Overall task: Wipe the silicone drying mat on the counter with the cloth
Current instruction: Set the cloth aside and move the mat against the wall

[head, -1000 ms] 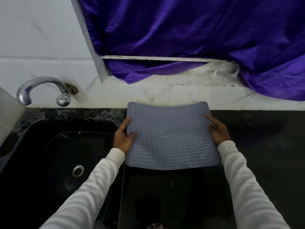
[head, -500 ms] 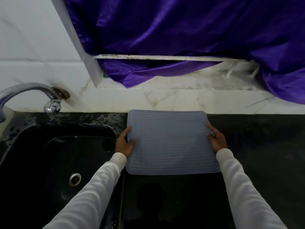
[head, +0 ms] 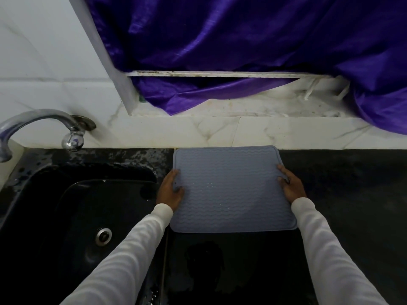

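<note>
A grey-blue silicone drying mat (head: 231, 188) with a wavy ribbed surface lies flat on the black counter (head: 352, 194), its far edge against the white marble backsplash. My left hand (head: 170, 191) grips the mat's left edge, thumb on top. My right hand (head: 290, 184) grips the right edge the same way. No cloth is in view.
A black sink (head: 77, 216) with a steel drain sits to the left of the mat, under a chrome tap (head: 44, 126). A purple curtain (head: 242, 51) hangs over the window ledge behind the counter. A glossy black surface lies below the mat.
The mat's raised, curved far edge has come down, and the mat now lies flat against the backsplash. Both hands kept hold of its side edges.
</note>
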